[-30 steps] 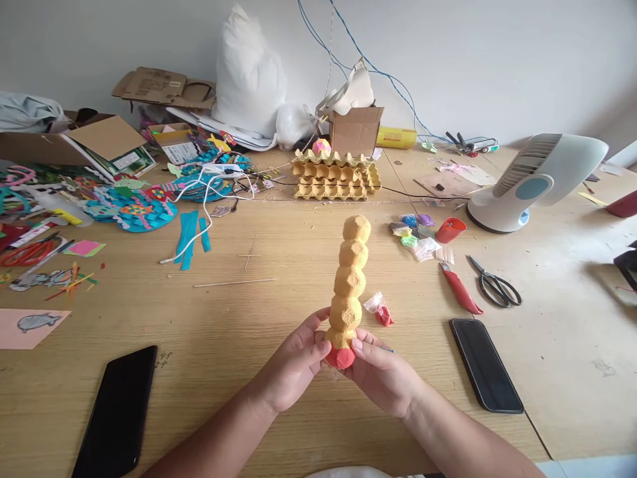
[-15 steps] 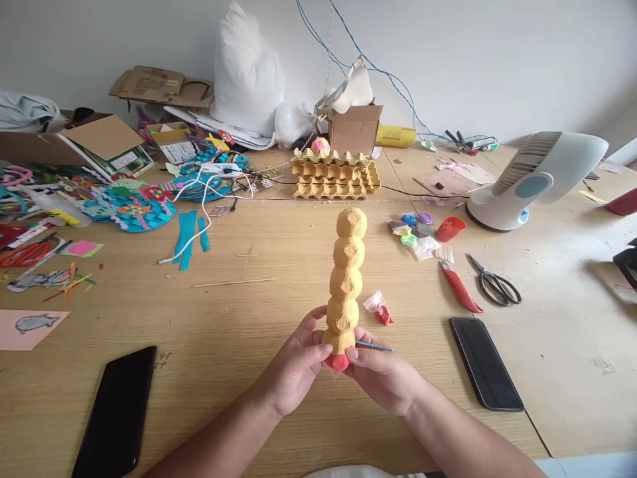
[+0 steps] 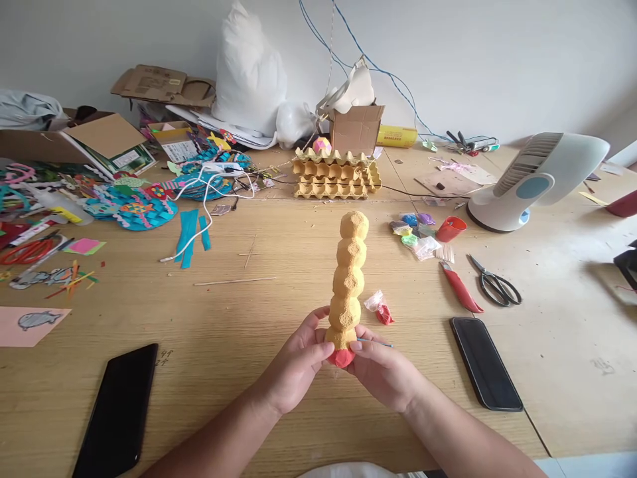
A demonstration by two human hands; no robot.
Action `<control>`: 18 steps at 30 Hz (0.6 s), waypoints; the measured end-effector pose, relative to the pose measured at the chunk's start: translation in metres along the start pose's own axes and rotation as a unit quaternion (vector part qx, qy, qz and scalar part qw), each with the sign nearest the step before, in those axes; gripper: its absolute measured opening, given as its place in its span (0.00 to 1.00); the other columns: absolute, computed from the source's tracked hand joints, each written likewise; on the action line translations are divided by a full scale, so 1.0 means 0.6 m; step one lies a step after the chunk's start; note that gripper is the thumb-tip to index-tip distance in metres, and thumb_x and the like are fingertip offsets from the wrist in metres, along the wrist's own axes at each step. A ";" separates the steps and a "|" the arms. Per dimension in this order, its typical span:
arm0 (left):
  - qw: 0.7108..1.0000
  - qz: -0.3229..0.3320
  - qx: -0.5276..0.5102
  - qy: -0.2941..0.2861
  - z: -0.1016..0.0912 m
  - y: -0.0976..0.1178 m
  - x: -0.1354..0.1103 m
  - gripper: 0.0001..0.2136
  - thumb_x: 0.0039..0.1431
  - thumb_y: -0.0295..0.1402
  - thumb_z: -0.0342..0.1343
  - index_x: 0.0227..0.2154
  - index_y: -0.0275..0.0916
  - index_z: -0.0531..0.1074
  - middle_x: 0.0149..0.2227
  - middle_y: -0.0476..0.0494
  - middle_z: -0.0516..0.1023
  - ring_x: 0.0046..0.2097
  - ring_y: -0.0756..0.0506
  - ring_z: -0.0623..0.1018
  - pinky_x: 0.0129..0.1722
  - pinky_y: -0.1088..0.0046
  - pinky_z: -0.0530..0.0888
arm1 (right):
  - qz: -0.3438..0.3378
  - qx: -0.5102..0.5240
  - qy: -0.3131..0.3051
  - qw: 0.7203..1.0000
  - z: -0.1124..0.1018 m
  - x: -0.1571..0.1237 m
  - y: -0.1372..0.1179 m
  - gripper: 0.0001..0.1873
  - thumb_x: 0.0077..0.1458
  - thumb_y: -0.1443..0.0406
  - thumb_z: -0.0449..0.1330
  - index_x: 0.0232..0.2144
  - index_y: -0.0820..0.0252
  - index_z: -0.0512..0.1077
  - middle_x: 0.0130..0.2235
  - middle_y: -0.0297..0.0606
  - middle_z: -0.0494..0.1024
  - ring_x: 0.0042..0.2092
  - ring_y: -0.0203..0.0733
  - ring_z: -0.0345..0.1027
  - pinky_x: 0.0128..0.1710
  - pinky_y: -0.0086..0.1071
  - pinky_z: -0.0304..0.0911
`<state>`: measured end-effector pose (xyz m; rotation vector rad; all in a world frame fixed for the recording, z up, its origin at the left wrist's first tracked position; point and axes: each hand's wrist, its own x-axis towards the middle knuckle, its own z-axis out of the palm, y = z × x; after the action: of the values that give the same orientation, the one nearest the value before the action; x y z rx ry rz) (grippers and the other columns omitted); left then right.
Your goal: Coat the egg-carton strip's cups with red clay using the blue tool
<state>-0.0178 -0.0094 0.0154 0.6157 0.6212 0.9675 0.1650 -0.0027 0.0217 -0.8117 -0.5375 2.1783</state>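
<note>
Both my hands hold a yellow egg-carton strip (image 3: pixel 350 282), a row of bumps stretching away from me over the table. Red clay (image 3: pixel 342 358) covers its near end. My left hand (image 3: pixel 297 362) grips the near end from the left, thumb on top by the red part. From the right, my right hand (image 3: pixel 383 368) pinches the same end with its thumb. A thin blue stick (image 3: pixel 374 342) pokes out beside the right hand, partly hidden by it. Just beyond lies a small clear bag of red clay (image 3: pixel 382 312).
Black phones lie at left (image 3: pixel 117 408) and right (image 3: pixel 485 362). Scissors (image 3: pixel 497 282), a red-handled knife (image 3: pixel 460 287), a red cup (image 3: pixel 451 229) and clay bags (image 3: pixel 411 229) are to the right. Egg cartons (image 3: pixel 333 179) stand behind; a white fan (image 3: pixel 532 179) is at far right.
The strip's near end has shifted very slightly in my hands, and less of the blue stick shows. Both hands keep their grip; the whole view has shifted a little.
</note>
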 end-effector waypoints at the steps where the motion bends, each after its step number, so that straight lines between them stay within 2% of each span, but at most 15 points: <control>1: 1.000 0.000 0.005 -0.001 0.000 -0.001 0.000 0.25 0.59 0.34 0.64 0.59 0.45 0.66 0.40 0.43 0.82 0.42 0.44 0.77 0.46 0.64 0.68 | -0.001 0.000 -0.003 1.000 0.000 0.000 0.001 0.18 0.47 0.59 0.75 0.39 0.59 0.80 0.40 0.37 0.79 0.43 0.42 0.68 0.48 0.38 0.59; 4: 1.000 0.000 0.000 0.001 0.000 -0.003 0.000 0.26 0.58 0.32 0.64 0.59 0.46 0.66 0.37 0.45 0.81 0.41 0.44 0.76 0.46 0.64 0.67 | -0.006 -0.013 -0.008 1.000 -0.002 -0.001 0.003 0.17 0.47 0.60 0.75 0.39 0.59 0.80 0.38 0.36 0.80 0.42 0.41 0.68 0.48 0.38 0.58; 9: 0.999 -0.010 -0.032 -0.005 0.001 -0.006 0.000 0.28 0.58 0.31 0.64 0.61 0.46 0.65 0.40 0.43 0.81 0.44 0.43 0.76 0.49 0.62 0.67 | -0.009 -0.019 0.005 1.000 -0.002 -0.003 0.004 0.18 0.45 0.61 0.77 0.39 0.58 0.80 0.39 0.36 0.81 0.42 0.41 0.69 0.48 0.38 0.58; 13: 0.999 -0.007 -0.043 0.007 0.003 -0.004 0.001 0.24 0.62 0.33 0.63 0.60 0.47 0.66 0.42 0.43 0.81 0.45 0.44 0.76 0.49 0.65 0.68 | 0.007 0.009 -0.008 1.000 -0.002 0.000 0.001 0.17 0.51 0.57 0.74 0.40 0.58 0.79 0.42 0.37 0.80 0.44 0.41 0.69 0.49 0.37 0.58; 16: 0.998 -0.008 -0.056 0.017 0.005 0.001 0.001 0.21 0.64 0.37 0.62 0.58 0.46 0.68 0.45 0.42 0.80 0.46 0.44 0.76 0.46 0.66 0.69 | 0.023 0.039 0.001 0.999 -0.001 0.003 0.000 0.15 0.52 0.57 0.73 0.38 0.57 0.78 0.42 0.37 0.80 0.43 0.40 0.69 0.46 0.35 0.59; 18: 0.998 -0.006 -0.057 0.013 0.007 0.004 0.000 0.23 0.64 0.42 0.61 0.60 0.45 0.67 0.45 0.40 0.80 0.45 0.44 0.76 0.44 0.66 0.69 | 0.025 0.057 0.004 0.998 0.000 0.005 0.001 0.15 0.51 0.57 0.74 0.37 0.57 0.78 0.42 0.36 0.80 0.42 0.40 0.69 0.44 0.34 0.59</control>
<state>-0.0159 -0.0089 0.0202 0.4993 0.5873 0.9939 0.1632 -0.0010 0.0203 -0.7802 -0.3895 2.2282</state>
